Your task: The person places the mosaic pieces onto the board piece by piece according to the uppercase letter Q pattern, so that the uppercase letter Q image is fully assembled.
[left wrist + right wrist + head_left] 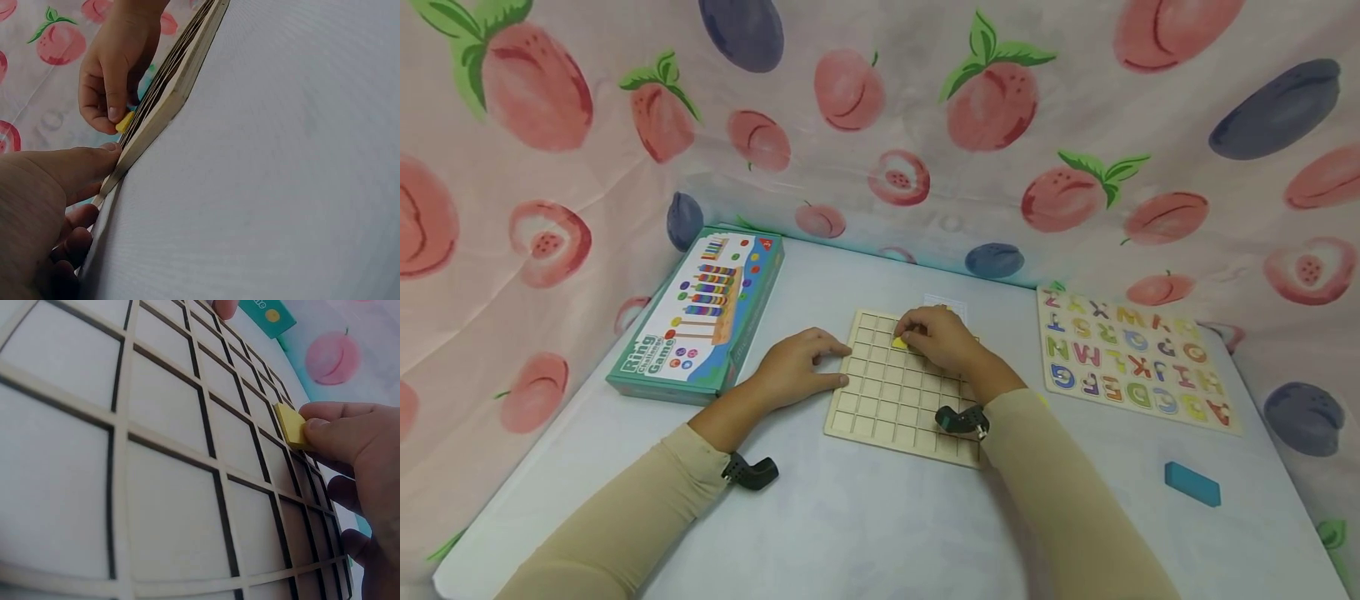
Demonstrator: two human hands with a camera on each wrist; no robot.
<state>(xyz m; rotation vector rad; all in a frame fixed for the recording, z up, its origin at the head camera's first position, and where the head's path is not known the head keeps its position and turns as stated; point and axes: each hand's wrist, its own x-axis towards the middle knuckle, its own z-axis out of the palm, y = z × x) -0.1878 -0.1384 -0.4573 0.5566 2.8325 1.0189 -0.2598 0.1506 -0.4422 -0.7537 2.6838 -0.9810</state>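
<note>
A pale wooden grid board [887, 392] lies on the white table, divided into square cells by raised strips. My right hand [942, 337] pinches a small yellow square tile [290, 428] between thumb and index finger, over cells toward the board's far side. The tile looks tilted against the strips in the right wrist view. At the board's left edge rests my left hand [797, 367], thumb and fingers loosely apart and touching the side. In the left wrist view its thumb [87, 165] lies against the board's rim. The right forearm covers part of the board's right side.
Left of the board lies a green Ring Challenge Game box [700, 312]. An alphabet puzzle board [1135, 358] is at the right, with a blue block [1192, 484] nearer the front. A white card [953, 304] shows behind the right hand. Fruit-print cloth [850, 192] walls the back.
</note>
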